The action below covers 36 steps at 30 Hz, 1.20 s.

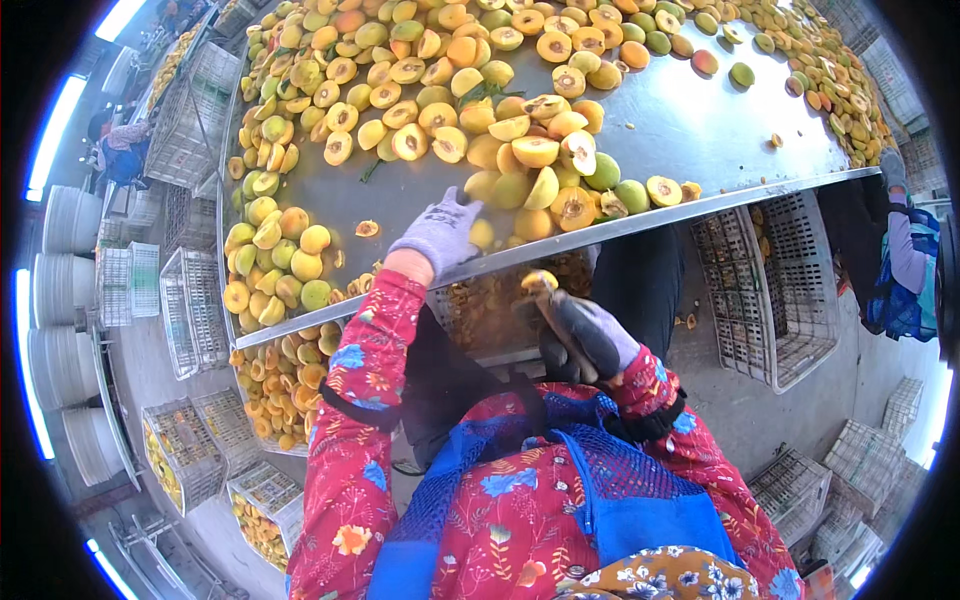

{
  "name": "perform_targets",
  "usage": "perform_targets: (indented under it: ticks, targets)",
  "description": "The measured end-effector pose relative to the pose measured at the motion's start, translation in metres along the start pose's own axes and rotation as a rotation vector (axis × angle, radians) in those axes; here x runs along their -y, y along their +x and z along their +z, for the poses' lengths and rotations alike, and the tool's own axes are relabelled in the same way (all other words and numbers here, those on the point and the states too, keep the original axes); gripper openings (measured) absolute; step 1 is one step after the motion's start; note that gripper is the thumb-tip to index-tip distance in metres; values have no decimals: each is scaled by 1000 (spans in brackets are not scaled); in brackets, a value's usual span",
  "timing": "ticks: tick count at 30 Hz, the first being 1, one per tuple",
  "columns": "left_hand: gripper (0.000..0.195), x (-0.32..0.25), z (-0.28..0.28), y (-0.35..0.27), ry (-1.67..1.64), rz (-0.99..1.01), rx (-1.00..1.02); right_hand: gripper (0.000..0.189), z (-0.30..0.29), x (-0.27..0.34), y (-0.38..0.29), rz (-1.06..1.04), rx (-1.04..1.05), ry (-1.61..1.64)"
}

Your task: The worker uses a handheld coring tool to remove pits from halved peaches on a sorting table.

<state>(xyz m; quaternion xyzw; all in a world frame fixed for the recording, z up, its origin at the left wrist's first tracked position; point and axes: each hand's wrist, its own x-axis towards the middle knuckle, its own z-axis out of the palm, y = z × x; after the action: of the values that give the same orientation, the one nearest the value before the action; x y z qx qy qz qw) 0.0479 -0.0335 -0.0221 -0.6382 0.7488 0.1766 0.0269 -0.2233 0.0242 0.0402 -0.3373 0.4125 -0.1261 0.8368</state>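
My left hand (442, 229), in a pale purple glove, is over the near edge of a metal table (322, 176), fingers apart. Beside its fingertips lies a blurred yellow peach (481, 234); contact cannot be told. My right hand (592, 334), in a glove with a dark palm, is below the table's edge, closed around a slim hand tool (559, 322) whose type is unclear. At the tool's far end shows a piece of yellow fruit (538, 282). Halved peaches (536, 151) with brown pits or hollows are heaped before me, with green-yellow ones (604, 172) among them.
A raised metal rim (645, 226) borders the table. Under it, a container of fruit pieces (487, 315) stands between my legs, and more halves (289, 386) lie at the left. Plastic crates (806, 300) stand on the floor. A co-worker (904, 255) is at the right.
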Motion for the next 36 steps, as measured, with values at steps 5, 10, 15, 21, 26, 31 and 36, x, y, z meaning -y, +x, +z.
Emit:
perform_targets:
  ticks: [5, 10, 15, 21, 26, 31, 36]
  targets:
    - [58, 19, -12, -34, -536, -145, -129, 45, -2, -15, 32, -42, -91, -18]
    - [50, -4, 8, -72, -1754, -7, -201, 31, -8, -32, 23, -291, -53, -386]
    - [51, -41, 28, -97, -1443, -41, -345, 29, 26, -20, 10, -647, -233, -850]
    - [41, -75, 19, -115, -772, 5, -571, 29, 45, -23, 8, -672, -344, -1199]
    - [34, -83, 18, -116, -775, -28, -607, 28, 49, -28, 9, -625, -275, -1151]
    - [27, -95, 51, -113, -737, -208, -846, 33, 33, -37, 23, -719, 21, -808]
    - [32, -102, 29, -116, -1117, -214, -610, 37, 29, -12, 9, 256, 440, 501]
